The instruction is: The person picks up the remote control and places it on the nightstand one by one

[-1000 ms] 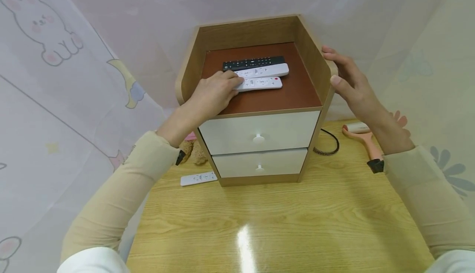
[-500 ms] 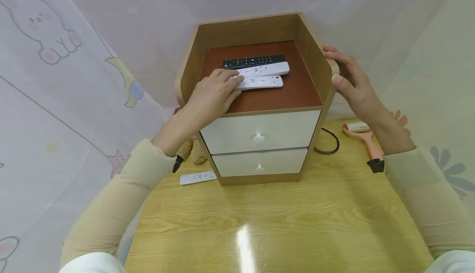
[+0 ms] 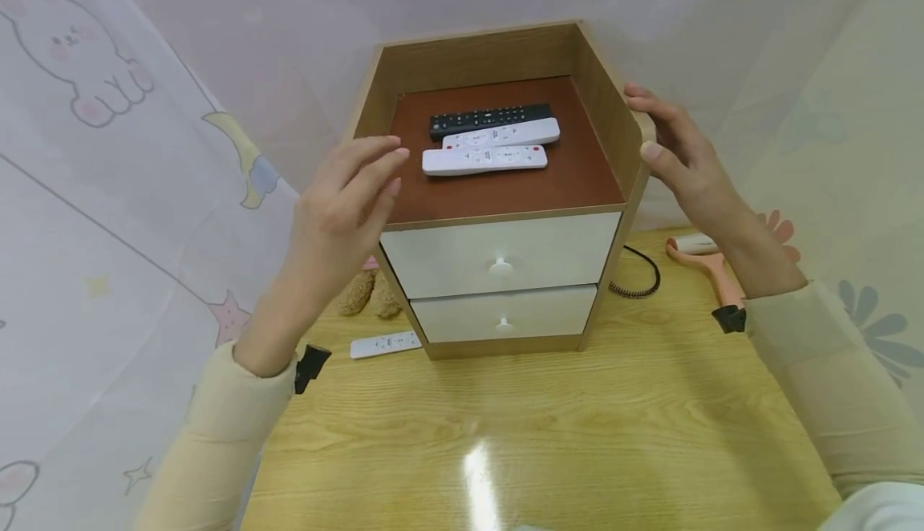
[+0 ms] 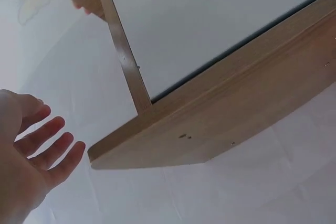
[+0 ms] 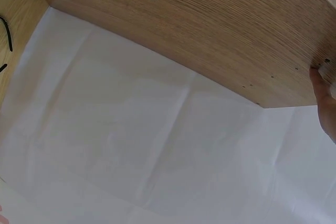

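My left hand (image 3: 332, 218) hovers in the air at the left side of a small wooden cabinet (image 3: 520, 192), its fingers loosely bent and holding nothing. The left wrist view shows the same hand (image 4: 31, 156) apart from the cabinet's side panel (image 4: 173, 142). On the brown top shelf lie a black remote control (image 3: 491, 119), a white remote control (image 3: 505, 134) and another white remote control (image 3: 484, 160) in front. My right hand (image 3: 686, 164) rests against the outside of the right panel, thumb at its front edge; in the right wrist view a finger touches the panel (image 5: 184, 24).
Two drawers with white knobs (image 3: 501, 266) face the front. A further white remote control (image 3: 386, 344) lies on the wooden table (image 3: 505, 427) at the left, near brown fuzzy plush parts (image 3: 356, 294). At the right are a lint roller (image 3: 715, 270) and a black coiled cord (image 3: 635, 294).
My left hand has let go of the front white remote control and moved left off the shelf, so that both white remote controls show fully. The right hand stays at the panel.
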A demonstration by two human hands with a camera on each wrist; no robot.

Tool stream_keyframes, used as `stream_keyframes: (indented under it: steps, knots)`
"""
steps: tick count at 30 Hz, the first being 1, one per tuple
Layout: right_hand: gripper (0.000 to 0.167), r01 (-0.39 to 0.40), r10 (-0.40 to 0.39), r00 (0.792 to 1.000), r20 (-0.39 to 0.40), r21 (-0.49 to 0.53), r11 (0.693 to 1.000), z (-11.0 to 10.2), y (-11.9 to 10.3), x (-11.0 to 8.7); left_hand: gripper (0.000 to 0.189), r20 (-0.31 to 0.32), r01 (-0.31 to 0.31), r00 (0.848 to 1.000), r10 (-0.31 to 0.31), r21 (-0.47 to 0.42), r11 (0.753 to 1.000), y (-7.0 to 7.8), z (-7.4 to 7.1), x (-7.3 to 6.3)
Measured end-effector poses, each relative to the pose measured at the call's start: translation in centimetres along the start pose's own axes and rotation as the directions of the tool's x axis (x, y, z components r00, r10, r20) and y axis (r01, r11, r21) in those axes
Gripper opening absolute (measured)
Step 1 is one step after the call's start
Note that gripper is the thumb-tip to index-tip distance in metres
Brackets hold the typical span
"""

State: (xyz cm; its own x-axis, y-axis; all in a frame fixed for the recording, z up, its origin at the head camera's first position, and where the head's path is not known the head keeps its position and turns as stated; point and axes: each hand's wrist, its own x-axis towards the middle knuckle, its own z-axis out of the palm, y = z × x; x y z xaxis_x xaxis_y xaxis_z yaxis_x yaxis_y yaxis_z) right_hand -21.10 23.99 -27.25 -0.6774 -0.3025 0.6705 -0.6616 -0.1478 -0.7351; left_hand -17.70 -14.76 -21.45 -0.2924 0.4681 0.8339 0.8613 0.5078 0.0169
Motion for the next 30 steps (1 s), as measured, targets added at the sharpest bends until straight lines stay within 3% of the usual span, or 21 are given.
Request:
stream_keyframes:
  steps: [2,4,6,9,10,12,14,16,18,21,23,26,30]
  knots:
    - [0.047,0.0,0.0,1.0,0.001,0.0,1.0,0.0,0.0,0.0,0.023,-0.08,0.037,0.996,-0.038,-0.01,0.999,0.1,-0.8,-0.8]
    - [0.047,0.003,-0.003,1.0,0.004,-0.005,1.0,0.1,0.0,0.1,0.022,-0.175,0.072,0.982,-0.071,-0.005,0.997,0.1,-1.6,-1.7]
    - [0.047,0.005,-0.005,1.0,0.003,-0.002,1.0,0.1,0.0,0.2,0.022,-0.278,0.12,0.954,-0.115,0.002,0.993,0.0,-2.3,-2.8]
    - [0.046,0.008,-0.008,1.0,0.004,0.002,1.0,0.2,-0.1,0.3,0.023,-0.403,0.222,0.893,-0.202,0.004,0.975,-0.6,-3.3,-4.9]
    - [0.046,0.008,-0.008,1.0,0.003,0.005,1.0,0.2,-0.1,0.3,0.023,-0.421,0.262,0.875,-0.238,-0.003,0.965,-1.1,-3.5,-5.8]
    - [0.045,0.01,-0.01,1.0,0.0,0.011,1.0,0.2,-0.2,0.4,0.024,-0.409,0.337,0.858,-0.312,-0.011,0.941,-2.6,-3.7,-8.1]
    - [0.044,0.01,-0.01,1.0,-0.003,0.02,1.0,0.1,-0.3,0.4,0.026,-0.343,0.412,0.853,-0.392,-0.017,0.911,-4.8,-3.4,-11.0]
    - [0.044,0.006,-0.006,1.0,-0.004,0.034,0.999,0.0,-0.3,0.3,0.029,-0.227,0.491,0.849,-0.477,0.007,0.871,-7.1,-2.6,-14.5]
    - [0.045,-0.004,0.004,1.0,0.002,0.056,0.998,0.0,-0.3,0.3,0.031,-0.095,0.564,0.825,-0.558,0.059,0.824,-8.9,-1.3,-18.1]
    - [0.046,-0.023,0.021,1.0,0.017,0.083,0.996,0.0,-0.2,0.1,0.035,0.115,0.636,0.748,-0.653,0.156,0.756,-10.6,1.1,-23.6]
    - [0.046,-0.026,0.023,0.999,0.025,0.09,0.996,-0.1,-0.2,0.0,0.039,0.25,0.642,0.691,-0.678,0.219,0.735,-11.2,3.0,-26.6]
    - [0.046,-0.022,0.019,0.999,0.03,0.093,0.995,-0.1,-0.2,0.0,0.046,0.437,0.612,0.597,-0.673,0.295,0.734,-11.4,5.5,-30.2]
    - [0.046,-0.007,0.004,0.999,0.035,0.09,0.996,-0.1,-0.1,0.0,0.057,0.577,0.573,0.481,-0.66,0.362,0.735,-11.1,7.4,-32.9]
